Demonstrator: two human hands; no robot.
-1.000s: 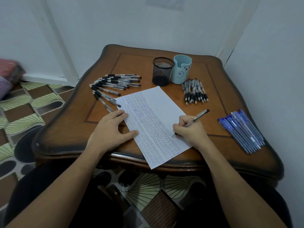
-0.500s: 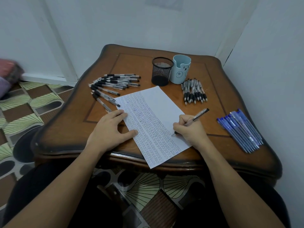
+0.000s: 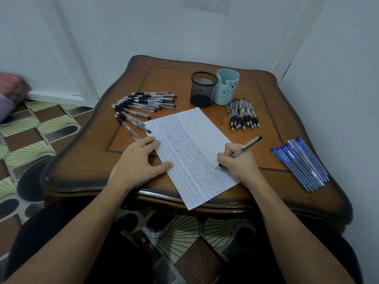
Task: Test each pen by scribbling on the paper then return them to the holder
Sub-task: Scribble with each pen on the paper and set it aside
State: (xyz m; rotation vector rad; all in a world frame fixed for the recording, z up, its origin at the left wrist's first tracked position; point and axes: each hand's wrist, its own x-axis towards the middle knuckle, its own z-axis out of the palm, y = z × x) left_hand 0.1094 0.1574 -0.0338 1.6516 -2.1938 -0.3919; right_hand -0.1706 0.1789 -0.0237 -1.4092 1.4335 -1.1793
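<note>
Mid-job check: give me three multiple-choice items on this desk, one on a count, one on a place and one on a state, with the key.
1. How many holders stand on the table?
A) one
B) two
C) three

2. Where do the blue pens lie?
A) on the floor
B) in the person's lap
C) on the table's right side

3. What is the right hand doing?
A) gripping a pen with its tip on the paper
B) lying flat and empty
C) dropping a pen into a holder

Key:
1 B: a black mesh holder and a pale blue bear cup stand side by side.
2 C: the bundle lies near the right edge, apart from the paper.
3 A: the fingers curl round the pen and its tip meets the sheet.
</note>
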